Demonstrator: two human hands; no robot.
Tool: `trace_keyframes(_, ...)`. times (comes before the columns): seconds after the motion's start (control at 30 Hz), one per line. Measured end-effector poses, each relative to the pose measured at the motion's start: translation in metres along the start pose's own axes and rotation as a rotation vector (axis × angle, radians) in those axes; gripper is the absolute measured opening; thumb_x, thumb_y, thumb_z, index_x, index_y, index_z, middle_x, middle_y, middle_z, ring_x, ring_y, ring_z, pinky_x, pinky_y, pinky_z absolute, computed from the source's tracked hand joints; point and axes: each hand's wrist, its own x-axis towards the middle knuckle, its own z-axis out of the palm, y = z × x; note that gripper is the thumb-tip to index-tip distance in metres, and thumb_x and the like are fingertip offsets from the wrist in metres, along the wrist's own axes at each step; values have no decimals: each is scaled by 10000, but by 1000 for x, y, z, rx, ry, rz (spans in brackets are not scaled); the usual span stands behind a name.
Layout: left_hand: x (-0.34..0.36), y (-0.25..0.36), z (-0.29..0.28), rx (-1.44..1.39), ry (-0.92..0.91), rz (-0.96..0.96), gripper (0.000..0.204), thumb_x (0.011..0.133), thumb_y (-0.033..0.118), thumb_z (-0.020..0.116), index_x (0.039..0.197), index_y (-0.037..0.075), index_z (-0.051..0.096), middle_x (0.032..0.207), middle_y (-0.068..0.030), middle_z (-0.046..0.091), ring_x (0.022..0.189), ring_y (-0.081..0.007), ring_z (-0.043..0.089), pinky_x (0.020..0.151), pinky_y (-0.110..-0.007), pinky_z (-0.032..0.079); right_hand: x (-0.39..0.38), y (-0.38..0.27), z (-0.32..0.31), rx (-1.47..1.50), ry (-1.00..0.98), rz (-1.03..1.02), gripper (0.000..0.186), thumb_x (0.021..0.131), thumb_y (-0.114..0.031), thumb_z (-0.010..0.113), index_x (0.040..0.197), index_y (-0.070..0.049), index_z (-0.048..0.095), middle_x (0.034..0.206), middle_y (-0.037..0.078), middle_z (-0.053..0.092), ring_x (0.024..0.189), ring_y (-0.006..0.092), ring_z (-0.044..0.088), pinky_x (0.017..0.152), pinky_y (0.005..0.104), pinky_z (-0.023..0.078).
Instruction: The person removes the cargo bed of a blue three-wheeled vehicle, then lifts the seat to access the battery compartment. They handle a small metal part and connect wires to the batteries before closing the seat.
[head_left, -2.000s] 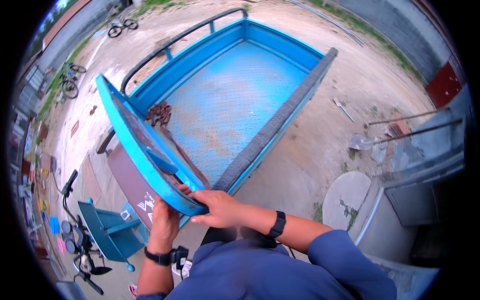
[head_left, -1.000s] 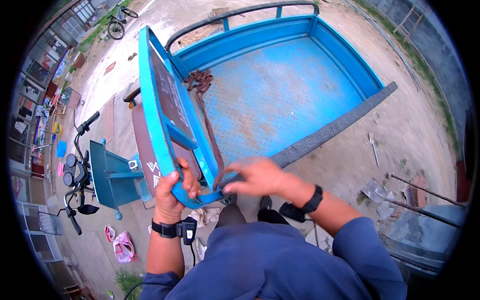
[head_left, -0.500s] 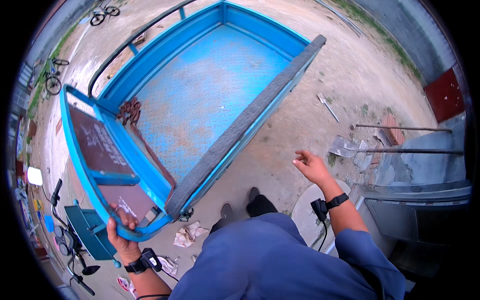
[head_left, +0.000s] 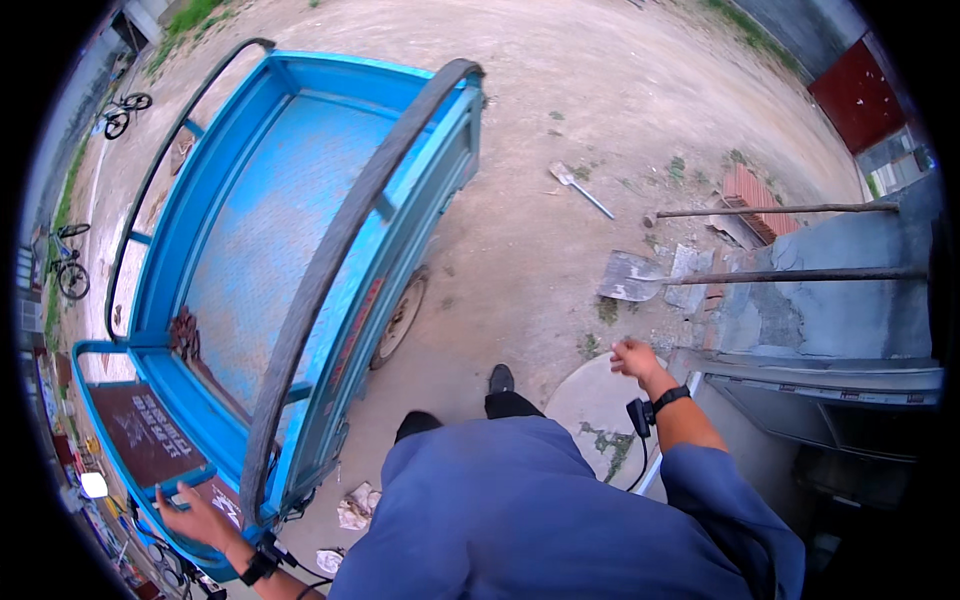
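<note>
On the left stands a blue cargo tricycle bed [head_left: 290, 160] with a worn, tread-plate floor and a dark padded rail [head_left: 345, 235] along its near side. Beside its front frame with brown panels [head_left: 145, 425] is my left hand [head_left: 195, 518], open, fingers spread, holding nothing; whether a fingertip touches the frame I cannot tell. My right hand [head_left: 637, 360] hangs free over a round pale slab [head_left: 585, 400], its fingers loosely bent and nothing in them. A heap of rusty brown chain or strap [head_left: 185, 333] lies in the bed's front corner.
To the right, a shovel [head_left: 632, 276] and a wooden pole [head_left: 775, 210] lean toward a grey wall, near red corrugated pieces [head_left: 755, 200]. A small spade [head_left: 580, 188] lies on the dirt. Crumpled cloth [head_left: 358, 507] is by my feet. One tricycle wheel [head_left: 402, 318] shows.
My left hand has let go of the blue front frame. The view has shifted, so the tricycle now sits farther left, with its side and wheel showing. My right hand's fingers have curled somewhat.
</note>
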Motion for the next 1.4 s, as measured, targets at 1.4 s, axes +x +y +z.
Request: trace_keyframes(1.4, 64, 902, 418, -337, -1376, -421, 453, 979, 425, 550, 1096, -3, 642, 907, -190, 702, 856, -332, 681, 758, -398, 523, 583, -927, -276, -210, -194, -399, 439, 967, -339, 593, 1268, -25, 544, 1073, 120, 685, 899, 209, 689, 794, 326, 521)
